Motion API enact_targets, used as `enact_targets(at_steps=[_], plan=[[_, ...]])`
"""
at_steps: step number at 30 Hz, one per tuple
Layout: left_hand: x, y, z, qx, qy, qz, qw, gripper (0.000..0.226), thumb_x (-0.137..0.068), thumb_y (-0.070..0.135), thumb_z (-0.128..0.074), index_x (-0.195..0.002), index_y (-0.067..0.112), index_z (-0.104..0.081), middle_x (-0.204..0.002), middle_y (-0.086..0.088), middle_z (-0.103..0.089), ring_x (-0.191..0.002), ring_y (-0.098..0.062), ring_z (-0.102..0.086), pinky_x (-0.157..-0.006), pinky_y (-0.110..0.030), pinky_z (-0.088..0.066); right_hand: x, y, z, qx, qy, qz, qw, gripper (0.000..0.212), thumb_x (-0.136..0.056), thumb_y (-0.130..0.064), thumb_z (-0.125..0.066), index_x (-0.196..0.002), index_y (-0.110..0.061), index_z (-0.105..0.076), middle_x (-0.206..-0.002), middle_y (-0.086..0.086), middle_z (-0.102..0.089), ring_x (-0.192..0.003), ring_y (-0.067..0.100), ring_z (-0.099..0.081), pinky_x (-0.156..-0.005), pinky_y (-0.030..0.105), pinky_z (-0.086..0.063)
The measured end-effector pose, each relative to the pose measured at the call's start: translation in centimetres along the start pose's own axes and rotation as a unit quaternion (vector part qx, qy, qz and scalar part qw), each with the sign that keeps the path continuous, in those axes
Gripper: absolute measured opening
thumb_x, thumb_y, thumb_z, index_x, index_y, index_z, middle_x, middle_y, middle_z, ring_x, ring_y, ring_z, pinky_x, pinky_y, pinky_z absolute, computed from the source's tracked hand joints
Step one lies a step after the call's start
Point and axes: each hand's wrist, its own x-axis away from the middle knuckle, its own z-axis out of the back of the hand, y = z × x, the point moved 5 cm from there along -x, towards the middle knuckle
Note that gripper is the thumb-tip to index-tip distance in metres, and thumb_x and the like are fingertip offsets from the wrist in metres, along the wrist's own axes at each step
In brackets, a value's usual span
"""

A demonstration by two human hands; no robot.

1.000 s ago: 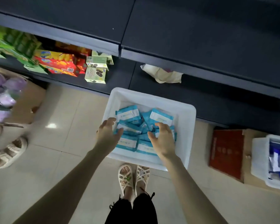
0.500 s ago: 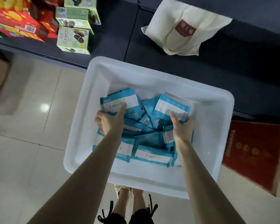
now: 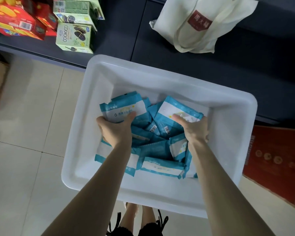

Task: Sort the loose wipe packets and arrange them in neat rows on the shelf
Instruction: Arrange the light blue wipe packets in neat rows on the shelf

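- Left hand [image 3: 116, 130]: clasped round one wipe packet [image 3: 124, 108], thumb across its face.
- Right hand [image 3: 194, 130]: clasped round a second packet [image 3: 175, 109].
- Remaining packets [image 3: 157, 150]: loose heap between and beneath both hands, inside the white bin [image 3: 160, 77].
- Shelf [image 3: 211, 68]: beyond the hands, with no packets in view on it.
- I judge the step to be picking. Next I would lift both packets clear, reach forward and lay them side by side.

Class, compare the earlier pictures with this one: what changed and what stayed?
The left hand moved forward and took hold of the upper-left packet; the right hand did likewise with the upper-right packet. A second ago both rested loosely on the pile. The white bin and the cloth bag stayed put.
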Motion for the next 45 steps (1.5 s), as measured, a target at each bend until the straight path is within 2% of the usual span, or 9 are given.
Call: enact_targets(at_steps=[3, 5, 9, 13, 24, 27, 37, 41, 45], plan=[[0.7, 0.5, 1.2, -0.003, 0.013, -0.029, 1.000, 0.063, -0.054, 0.032, -0.089, -0.093, 0.020, -0.041, -0.096, 0.002, -0.053, -0.092, -0.025, -0.055, -0.081, -0.044, -0.053, 1.4, 0.0, 0.9, -0.035, 0.023, 0.034, 0.999, 0.058, -0.064, -0.042, -0.083, -0.106, -0.018, -0.050, -0.103, -0.003, -0.058, -0.108, 0.020, -0.051, -0.095, 0.034, -0.028], [1.2, 0.8, 2.0, -0.008, 0.004, -0.035, 0.999, 0.058, -0.057, 0.030, -0.089, -0.092, 0.019, -0.044, -0.085, 0.007, -0.055, -0.083, -0.021, -0.058, -0.077, -0.043, -0.055, 2.5, -0.1, 1.5, -0.072, 0.034, 0.064, 0.995, 0.039, -0.068, -0.032, -0.081, -0.094, -0.017, -0.056, -0.091, 0.000, -0.064, -0.090, 0.017, -0.061, -0.092, 0.034, -0.042], [2.8, 1.8, 4.3, 0.013, -0.026, -0.046, 0.999, 0.050, -0.058, 0.027, -0.089, -0.087, 0.019, -0.048, -0.080, 0.008, -0.059, -0.072, -0.017, -0.060, -0.066, -0.036, -0.056, 5.6, -1.1, 3.8, -0.179, -0.010, 0.088, 0.980, 0.025, -0.077, -0.011, -0.077, -0.080, -0.015, -0.053, -0.078, 0.002, -0.055, -0.066, 0.009, -0.054, -0.056, 0.009, -0.044], [6.0, 3.9, 6.8, 0.095, -0.123, -0.026, 0.987, 0.040, -0.069, 0.024, -0.084, -0.098, 0.013, -0.059, -0.091, -0.002, -0.068, -0.077, -0.016, -0.064, -0.066, -0.030, -0.055, 10.2, -2.7, 7.2, -0.258, -0.062, 0.078, 0.961, 0.023, -0.078, -0.012, -0.078, -0.089, -0.022, -0.060, -0.104, 0.017, -0.066, -0.092, 0.027, -0.065, -0.084, 0.036, -0.054], [22.8, 18.1, 19.3, 0.228, -0.349, -0.087, 0.905, 0.009, -0.092, 0.014, -0.058, -0.098, 0.018, -0.063, -0.096, 0.004, -0.069, -0.092, -0.015, -0.065, -0.072, -0.027, -0.049, 28.5, -10.9, 24.5, -0.355, -0.262, 0.141, 0.886, 0.037, -0.083, 0.000, -0.065, -0.118, -0.009, -0.057, -0.108, 0.007, -0.072, -0.099, 0.022, -0.069, -0.089, 0.038, -0.053], [28.4, 23.5, 23.1, 0.214, -0.383, -0.181, 0.880, 0.014, -0.089, 0.008, -0.060, -0.097, 0.020, -0.062, -0.095, 0.005, -0.070, -0.088, -0.013, -0.066, -0.070, -0.024, -0.050, 32.8, -14.2, 30.1, -0.373, -0.262, 0.182, 0.871, 0.036, -0.082, 0.007, -0.062, -0.115, -0.005, -0.055, -0.111, 0.012, -0.070, -0.103, 0.029, -0.066, -0.095, 0.046, -0.050], [46.1, 40.3, 26.2, 0.214, -0.403, -0.409, 0.790, 0.036, -0.077, -0.004, -0.071, -0.100, 0.018, -0.054, -0.097, 0.004, -0.068, -0.082, -0.005, -0.065, -0.064, -0.019, -0.051, 40.2, -23.9, 51.5, -0.352, -0.199, 0.391, 0.827, 0.039, -0.084, 0.007, -0.062, -0.120, -0.007, -0.054, -0.114, 0.008, -0.069, -0.102, 0.023, -0.068, -0.080, 0.037, -0.057], [51.9, 44.2, 24.4, 0.246, -0.415, -0.429, 0.764, 0.033, -0.081, -0.003, -0.067, -0.099, 0.022, -0.055, -0.101, -0.003, -0.069, -0.087, -0.015, -0.065, -0.064, -0.025, -0.049, 40.1, -26.3, 59.6, -0.323, -0.170, 0.455, 0.812, 0.050, -0.080, 0.011, -0.066, -0.122, -0.011, -0.050, -0.112, 0.008, -0.069, -0.099, 0.024, -0.069, -0.074, 0.039, -0.059], [57.4, 48.0, 21.6, 0.279, -0.413, -0.426, 0.755, 0.016, -0.091, 0.005, -0.057, -0.096, 0.020, -0.060, -0.100, -0.002, -0.069, -0.089, -0.017, -0.064, -0.070, -0.028, -0.050, 38.3, -28.5, 66.5, -0.312, -0.160, 0.490, 0.798, 0.031, -0.086, 0.003, -0.062, -0.114, -0.011, -0.058, -0.110, 0.004, -0.071, -0.096, 0.022, -0.070, -0.076, 0.035, -0.059]])
